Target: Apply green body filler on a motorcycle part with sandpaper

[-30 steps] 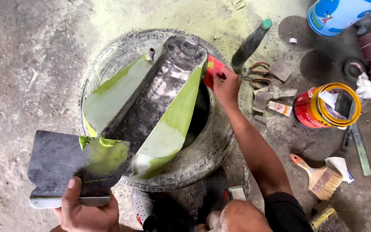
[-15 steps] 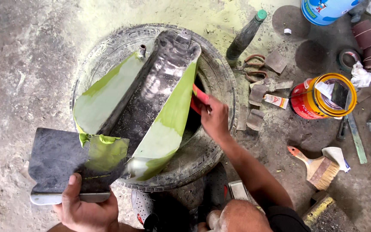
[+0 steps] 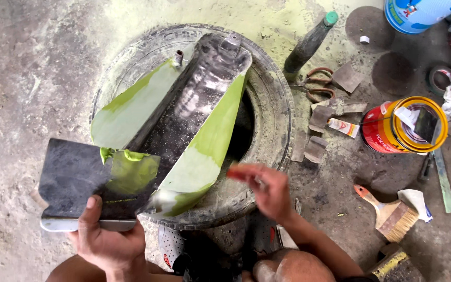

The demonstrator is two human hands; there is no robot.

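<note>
1. The left hand grips one dark flat board by its near edge, thumb on top and fingers closed under it; one smear of green filler sits on the board's right end, just ahead of the thumb.
2. Touching that right end, and just up and right of the left hand, lies one long bodywork panel resting across one tyre. Its long axis runs from near the left hand up and away to the right. It shows two green-coated faces with a bare dark band between them.
3. The panel's near tip lies between the two hands, nearer the left; its right green face runs just to the left of the right hand.
4. The right hand hovers over the tyre's near rim, fingers closed narrow on one small red-tipped spreader; it is blurred, so the exact grip cannot be told.
5. Beyond the right hand: one dark bottle with a green cap, one pair of scissors, and several scrap pieces, perhaps four.
6. To the right of the right hand: one red tin with a yellow rim, and one paintbrush, well apart from the fingers.
7. Far up and right: one blue-and-white bucket, partly cut off.
</note>
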